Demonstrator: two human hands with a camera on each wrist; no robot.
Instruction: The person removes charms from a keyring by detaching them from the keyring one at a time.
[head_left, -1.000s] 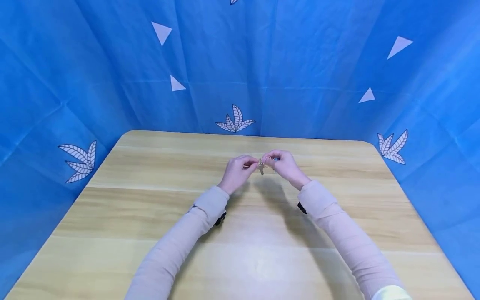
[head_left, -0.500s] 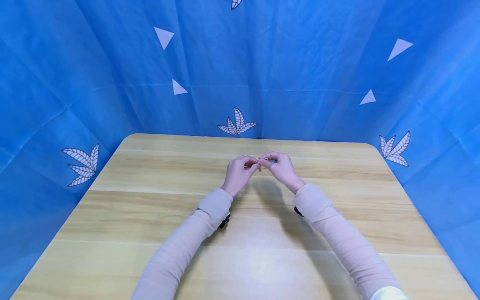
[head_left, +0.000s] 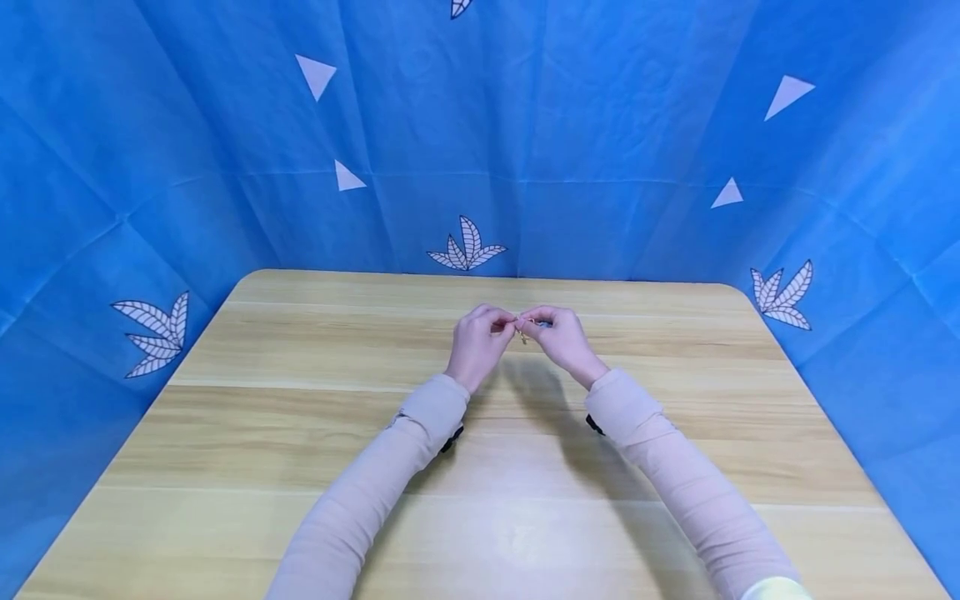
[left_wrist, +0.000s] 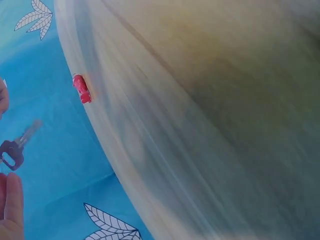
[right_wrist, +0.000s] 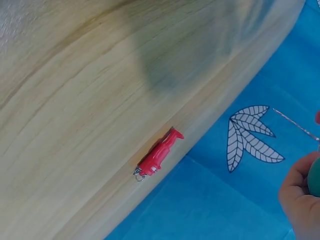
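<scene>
My left hand (head_left: 477,337) and right hand (head_left: 561,340) meet fingertip to fingertip, raised over the far middle of the table. The left hand pinches a key (left_wrist: 14,150) by its dark head; its blurred blade hangs down, and the right wrist view shows it edge-on. In my right hand's fingers is a gold-coloured key ring (head_left: 531,322) with a teal piece (right_wrist: 315,177) against the palm. Fingertips cover the spot where key and ring come together.
A red figure-shaped keychain charm (right_wrist: 159,154) with a small metal ring lies near the far edge of the wooden table (head_left: 337,433); my hands hide it from the head view. Behind the table hangs a blue curtain (head_left: 600,125) with white leaf prints.
The right hand has moved slightly left, so the fingertips now meet. The key, seen broadside between the hands a second ago, has turned and is mostly covered by fingers.
</scene>
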